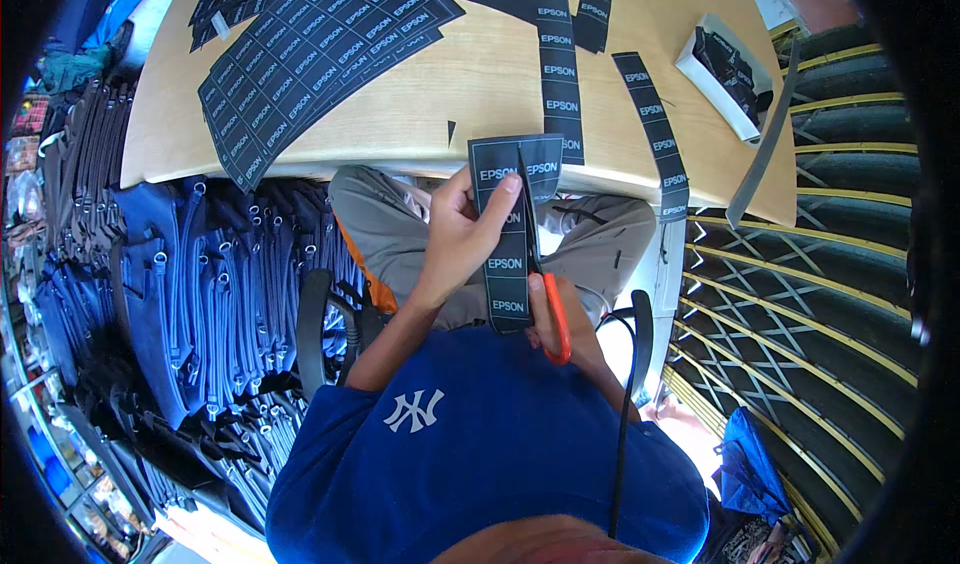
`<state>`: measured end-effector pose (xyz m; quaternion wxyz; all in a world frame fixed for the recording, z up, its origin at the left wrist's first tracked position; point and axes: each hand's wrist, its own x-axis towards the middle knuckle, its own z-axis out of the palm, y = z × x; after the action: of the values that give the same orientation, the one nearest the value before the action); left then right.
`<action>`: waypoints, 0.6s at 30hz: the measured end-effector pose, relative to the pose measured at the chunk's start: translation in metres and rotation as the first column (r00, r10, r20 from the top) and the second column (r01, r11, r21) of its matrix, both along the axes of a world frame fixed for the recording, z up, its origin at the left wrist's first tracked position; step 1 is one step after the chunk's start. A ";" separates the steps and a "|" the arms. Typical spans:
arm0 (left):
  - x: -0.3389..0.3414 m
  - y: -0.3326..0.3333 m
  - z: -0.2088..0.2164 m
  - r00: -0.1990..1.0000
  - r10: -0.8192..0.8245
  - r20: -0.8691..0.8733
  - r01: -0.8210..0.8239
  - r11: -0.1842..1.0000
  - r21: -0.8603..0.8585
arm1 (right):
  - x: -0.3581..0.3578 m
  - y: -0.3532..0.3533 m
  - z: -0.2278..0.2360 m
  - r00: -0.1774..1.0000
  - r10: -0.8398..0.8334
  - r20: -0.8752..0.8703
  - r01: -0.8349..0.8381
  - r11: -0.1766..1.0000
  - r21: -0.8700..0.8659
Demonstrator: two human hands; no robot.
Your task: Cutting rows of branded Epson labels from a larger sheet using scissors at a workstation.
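Note:
My left hand [458, 232] grips a black label strip [507, 266] with white printing and thin white grid lines, its thumb lying on the front. The strip hangs upright over my lap, just off the table's near edge. In my right hand [556, 309] is a pair of scissors [558, 326] with orange handles. Their dark blades point up along the strip, between its left column and a second column on the right. That right column is still joined near the top. Both hands are closed. The fingers of my left hand behind the strip are hidden.
The wooden table [390, 129] carries large black label sheets [320, 59] at left and a cut strip [652, 129] overhanging at right. A white box [738, 120] holds small black pieces. Blue straps [200, 294] hang at left. A folding metal gate [820, 254] stands at right.

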<state>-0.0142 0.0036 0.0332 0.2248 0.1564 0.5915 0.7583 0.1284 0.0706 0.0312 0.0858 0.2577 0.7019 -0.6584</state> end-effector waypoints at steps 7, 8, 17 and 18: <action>-0.004 0.000 0.001 0.998 0.053 0.041 -0.053 0.999 -0.013 | -0.002 0.000 0.011 0.971 0.085 -0.222 -0.028 0.968 0.248; -0.003 -0.002 0.000 0.998 0.056 0.037 -0.055 0.998 -0.015 | -0.002 -0.003 0.009 0.971 0.087 -0.225 -0.029 0.969 0.246; 0.002 -0.006 0.010 1.000 0.017 0.010 -0.017 0.998 -0.063 | -0.003 0.002 0.009 0.966 0.141 -0.217 -0.114 0.985 0.129; 0.004 -0.008 0.011 1.000 0.006 0.005 -0.006 0.998 -0.059 | -0.002 0.001 0.006 0.965 0.114 -0.237 -0.096 0.992 0.087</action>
<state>-0.0105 -0.0041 0.0443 0.2284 0.1461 0.6135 0.7417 0.1260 0.0716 0.0375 0.0249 0.1413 0.7438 -0.6528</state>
